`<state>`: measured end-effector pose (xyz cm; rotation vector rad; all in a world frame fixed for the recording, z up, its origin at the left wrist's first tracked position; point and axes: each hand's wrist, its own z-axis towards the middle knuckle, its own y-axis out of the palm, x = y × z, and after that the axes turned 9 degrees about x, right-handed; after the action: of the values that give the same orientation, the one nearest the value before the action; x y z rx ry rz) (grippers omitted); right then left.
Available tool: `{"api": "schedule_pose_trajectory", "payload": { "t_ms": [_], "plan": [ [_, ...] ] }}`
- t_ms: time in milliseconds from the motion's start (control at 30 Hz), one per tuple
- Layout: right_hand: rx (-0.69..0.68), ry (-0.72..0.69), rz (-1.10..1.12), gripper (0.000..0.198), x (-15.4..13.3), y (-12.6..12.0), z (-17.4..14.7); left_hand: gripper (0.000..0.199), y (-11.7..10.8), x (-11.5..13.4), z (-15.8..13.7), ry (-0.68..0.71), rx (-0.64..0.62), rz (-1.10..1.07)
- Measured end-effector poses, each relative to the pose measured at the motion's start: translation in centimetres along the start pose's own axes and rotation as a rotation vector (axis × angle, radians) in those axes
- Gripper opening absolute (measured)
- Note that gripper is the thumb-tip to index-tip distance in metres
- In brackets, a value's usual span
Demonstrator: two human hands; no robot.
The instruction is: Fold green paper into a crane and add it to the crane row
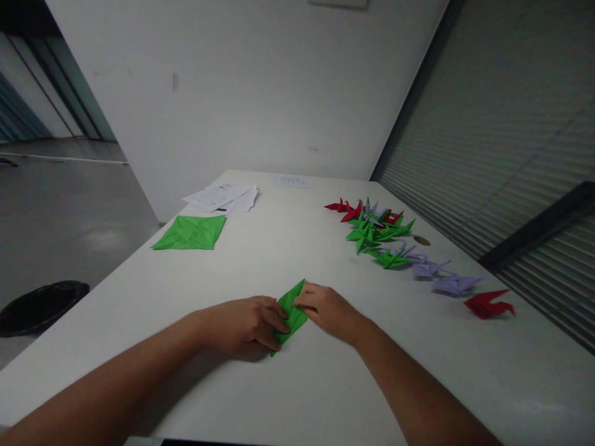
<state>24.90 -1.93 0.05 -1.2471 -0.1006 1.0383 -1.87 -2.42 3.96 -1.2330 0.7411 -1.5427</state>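
A folded piece of green origami paper (292, 314), narrow and diamond-shaped, lies on the white table (279, 248) between my hands. My left hand (253, 325) rests on its left side, with the fingertips pressing it down on the table. At its upper right edge, the fingers of my right hand (320, 305) are closed in a pinch on the paper. The fingers hide parts of both edges.
An unfolded, creased green sheet (193, 233) lies at the left edge, near printed papers (225, 197). Several red, green and purple paper cranes (367, 232) line the right side, with a brown round object (421, 240) nearby. A black bin (41, 306) stands left of the table.
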Motion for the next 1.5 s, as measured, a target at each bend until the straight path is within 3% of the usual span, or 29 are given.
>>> {"api": "schedule_pose_trajectory", "payload": {
  "t_ms": [167,367,533,867,967,1033,1100,1233,1500],
  "plan": [
    [-0.062,-0.061,-0.041,0.027,0.0,-0.3,-0.2,0.030,-0.1,0.1,-0.2,-0.074,0.030,0.082],
    [-0.128,-0.044,-0.118,0.028,-0.7,-1.1,-0.3,0.017,-0.5,0.9,-0.1,-0.273,0.025,0.408],
    [-0.151,-0.058,-0.167,0.026,-2.0,-1.7,-0.2,0.036,1.3,1.4,0.3,-0.451,-0.009,0.584],
    [-0.198,-0.041,-0.009,0.015,-3.5,-2.0,-0.3,0.055,3.0,-0.2,-0.4,-0.496,0.009,0.478],
    [-0.014,0.008,0.007,0.014,-2.4,-1.6,-0.3,0.058,2.9,-0.7,-0.7,-0.499,-0.010,0.431],
    [0.163,0.096,0.004,0.009,-1.5,-1.2,-0.2,0.064,2.8,-0.9,-0.8,-0.506,-0.021,0.403],
    [0.236,0.198,-0.006,0.004,-0.9,-0.6,-0.1,0.071,2.7,-0.9,-0.7,-0.504,-0.029,0.372],
    [0.185,0.316,-0.006,0.017,-1.1,0.6,0.2,0.077,2.9,-0.9,-0.8,-0.499,-0.063,0.327],
    [0.081,0.255,-0.087,0.010,-2.0,1.5,0.3,0.081,3.0,-1.1,-0.9,-0.519,-0.060,0.287]
  ]
}}
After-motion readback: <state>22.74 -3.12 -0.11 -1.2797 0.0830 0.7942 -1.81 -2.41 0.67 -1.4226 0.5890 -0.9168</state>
